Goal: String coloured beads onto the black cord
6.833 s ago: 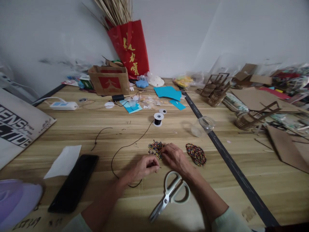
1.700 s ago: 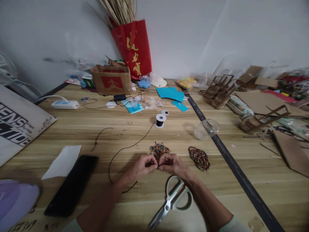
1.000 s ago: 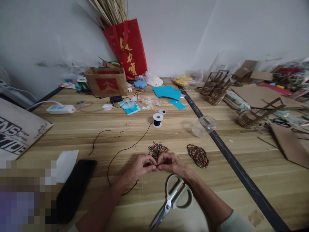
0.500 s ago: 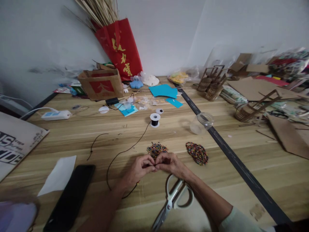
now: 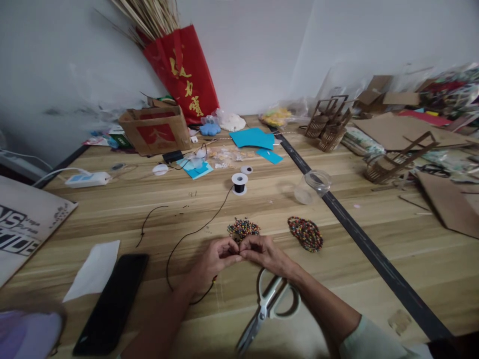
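My left hand point(image 5: 216, 259) and my right hand point(image 5: 265, 253) meet fingertip to fingertip, both pinched closed. Whatever sits between the fingertips is too small to make out. Just beyond them lies a pile of loose multicoloured beads point(image 5: 244, 227). A black cord point(image 5: 191, 232) runs from a white spool point(image 5: 239, 184), curves left and passes under my left forearm. Near my left wrist, a few small beads point(image 5: 214, 280) show at the cord's end. Scissors point(image 5: 267, 301) with pale handles lie below my right hand, their blades toward me. A coiled bead string point(image 5: 305, 233) rests to the right.
At left lie a black phone point(image 5: 111, 304), white paper point(image 5: 92, 269) and a power strip point(image 5: 88, 179). A clear jar point(image 5: 312, 187) lies near the dark table strip point(image 5: 359, 232). Behind are blue paper sheets point(image 5: 252, 138), a cardboard box point(image 5: 155, 130) and small woven baskets point(image 5: 389, 167).
My hands stay pinched together in nearly the same place, with only slight finger movement. The view has shifted slightly; the things on the table look unmoved.
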A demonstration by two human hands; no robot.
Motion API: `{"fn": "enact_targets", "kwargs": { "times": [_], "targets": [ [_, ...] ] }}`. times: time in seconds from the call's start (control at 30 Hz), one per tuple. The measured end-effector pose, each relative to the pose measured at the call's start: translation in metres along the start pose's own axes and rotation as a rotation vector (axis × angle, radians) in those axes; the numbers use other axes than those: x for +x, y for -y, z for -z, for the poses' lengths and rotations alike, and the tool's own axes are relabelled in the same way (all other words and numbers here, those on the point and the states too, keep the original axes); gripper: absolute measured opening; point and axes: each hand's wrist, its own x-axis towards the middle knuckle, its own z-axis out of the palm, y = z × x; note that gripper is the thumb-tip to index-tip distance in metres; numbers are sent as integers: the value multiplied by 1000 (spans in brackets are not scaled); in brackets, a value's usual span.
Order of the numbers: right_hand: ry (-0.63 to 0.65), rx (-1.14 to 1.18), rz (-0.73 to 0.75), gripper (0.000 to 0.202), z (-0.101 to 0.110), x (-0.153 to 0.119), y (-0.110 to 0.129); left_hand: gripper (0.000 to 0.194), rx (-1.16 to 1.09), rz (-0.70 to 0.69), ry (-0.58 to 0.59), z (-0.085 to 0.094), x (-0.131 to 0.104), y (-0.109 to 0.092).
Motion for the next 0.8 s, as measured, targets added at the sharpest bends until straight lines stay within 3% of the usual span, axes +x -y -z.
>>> {"fn": "enact_targets", "kwargs": {
  "times": [0.2, 0.37, 0.57, 0.8],
  "targets": [
    [30, -38, 71, 32, 0, -2, 6, 23, -23, 20, 35, 4, -1, 0],
    [-14, 13, 45, 36, -1, -2, 2, 13, -18, -40, -9, 3, -6, -11],
    [-1, 59, 6, 40, -1, -1, 1, 15, -50, -95, -7, 2, -8, -16],
    [-18, 64, 9, 37, -1, -2, 6, 22, -50, 19, -80, -3, -5, -16]
  ]
}}
